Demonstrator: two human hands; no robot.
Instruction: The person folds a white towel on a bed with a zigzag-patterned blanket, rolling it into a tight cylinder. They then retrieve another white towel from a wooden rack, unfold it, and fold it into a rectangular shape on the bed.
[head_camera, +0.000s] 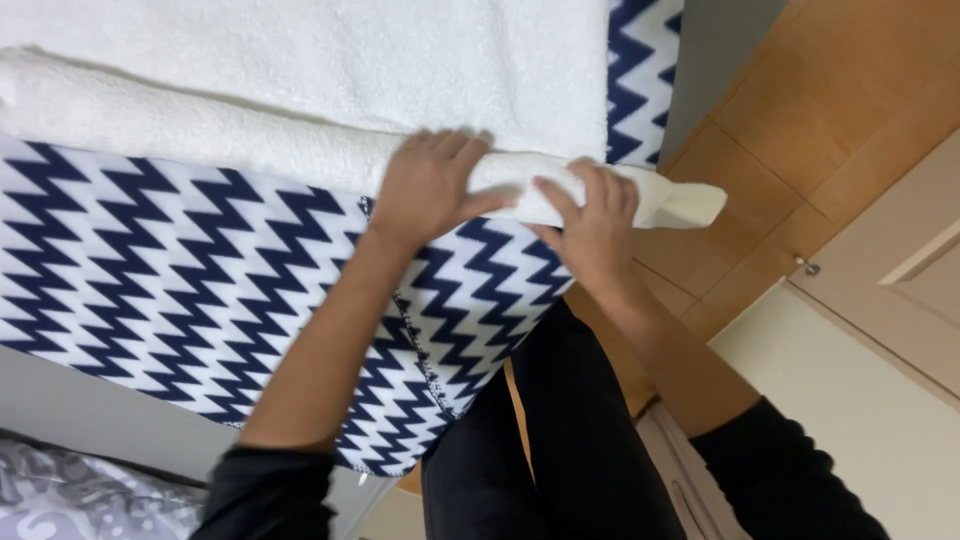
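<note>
Two hands worked at one end of a white fleece blanket that was being rolled up on top of a navy-and-white zigzag blanket (180, 270). The left hand (432, 185) lay flat on the rolled white blanket (200, 135), fingers spread and palm pressing down on the roll, not closed around anything. The right hand (590, 225) sat just beside it, nearer the roll's end, with fingers curled over the top and the thumb underneath, so that it pinched the fleece where the roll tapered into a loose corner (685, 203) that stuck out past the edge of the zigzag blanket, above the wooden floor (800, 130). Beyond the roll, the unrolled part of the white blanket (330, 60) lay flat and spread out, touching the roll along its whole length. Both forearms were bare below black sleeves pushed up, and the person's dark trousers (560, 430) showed beneath them. A grey patterned fabric (70, 500) appeared at the lower left, and a pale door with a small floor stop (808, 267) stood at the right. Judging by the flat stretch left, the rolling seemed partway done, with the end being tidied. The next turn would probably call for even pressure from both hands along the roll, and for tucking in the protruding corner so the end stayed square.
</note>
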